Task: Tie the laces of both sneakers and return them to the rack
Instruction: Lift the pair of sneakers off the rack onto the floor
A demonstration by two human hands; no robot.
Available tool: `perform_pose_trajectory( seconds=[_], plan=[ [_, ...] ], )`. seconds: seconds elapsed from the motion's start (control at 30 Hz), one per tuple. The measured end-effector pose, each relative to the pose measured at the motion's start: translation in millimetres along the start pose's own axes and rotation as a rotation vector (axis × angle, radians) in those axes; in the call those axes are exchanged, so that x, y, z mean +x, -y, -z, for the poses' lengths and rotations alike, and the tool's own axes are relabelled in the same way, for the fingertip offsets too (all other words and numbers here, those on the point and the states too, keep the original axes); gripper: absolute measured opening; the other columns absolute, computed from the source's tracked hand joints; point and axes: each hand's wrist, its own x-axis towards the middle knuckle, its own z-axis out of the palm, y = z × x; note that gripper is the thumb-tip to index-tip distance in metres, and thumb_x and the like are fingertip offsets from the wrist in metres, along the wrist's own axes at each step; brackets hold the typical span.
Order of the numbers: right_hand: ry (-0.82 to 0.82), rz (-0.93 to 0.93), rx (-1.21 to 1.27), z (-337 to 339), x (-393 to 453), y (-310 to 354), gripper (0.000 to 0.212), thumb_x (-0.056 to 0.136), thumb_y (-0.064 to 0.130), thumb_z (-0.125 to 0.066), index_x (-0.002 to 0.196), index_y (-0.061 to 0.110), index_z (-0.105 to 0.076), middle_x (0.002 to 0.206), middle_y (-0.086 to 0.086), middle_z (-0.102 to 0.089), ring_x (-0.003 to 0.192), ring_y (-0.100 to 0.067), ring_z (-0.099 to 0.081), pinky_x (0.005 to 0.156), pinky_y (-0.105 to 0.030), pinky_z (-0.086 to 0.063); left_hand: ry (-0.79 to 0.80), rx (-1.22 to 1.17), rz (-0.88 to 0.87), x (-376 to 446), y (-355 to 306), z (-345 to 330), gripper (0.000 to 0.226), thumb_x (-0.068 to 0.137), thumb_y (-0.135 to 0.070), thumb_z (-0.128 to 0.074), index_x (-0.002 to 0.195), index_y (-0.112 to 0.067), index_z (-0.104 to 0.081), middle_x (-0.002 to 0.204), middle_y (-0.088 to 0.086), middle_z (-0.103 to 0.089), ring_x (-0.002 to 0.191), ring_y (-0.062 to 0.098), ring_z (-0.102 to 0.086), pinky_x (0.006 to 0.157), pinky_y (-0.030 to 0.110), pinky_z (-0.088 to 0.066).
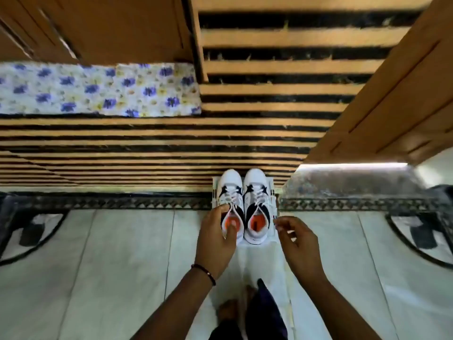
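Two white sneakers with dark panels and orange insoles stand side by side, toes pointing away from me, on a white sheet (252, 251) on the floor. My left hand (217, 239) grips the left sneaker (230, 190) at its collar, thumb inside the opening. My right hand (297, 241) hovers just right of the right sneaker (257, 192), fingers curled and apart, touching nothing that I can see. White laces cross both tongues; whether they are tied is too blurred to tell.
A slatted wooden surface (147, 143) with dark gaps runs behind the sneakers. A floral cushion (98, 89) lies at the left. A patterned metal rail (122, 203) crosses the view. My bare feet (230, 312) stand on pale floor tiles.
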Motion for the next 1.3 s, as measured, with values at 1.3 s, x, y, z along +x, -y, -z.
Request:
perform_pose_trajectory(
  seconds=[1.3],
  plan=[
    [0.114, -0.88, 0.299, -142, 87, -186, 0.038, 0.078, -0.006, -0.048, 0.113, 0.009, -0.048, 0.1, -0.008, -0.053, 0.092, -0.029, -0.054, 0.083, -0.046, -0.055, -0.224, -0.536, 0.94, 38, 206, -178, 0.045, 0.072, -0.033, -0.055, 0.116, -0.027, -0.051, 0.115, 0.01, -0.061, 0.104, 0.033, -0.06, 0.088, 0.055, -0.052]
  ],
)
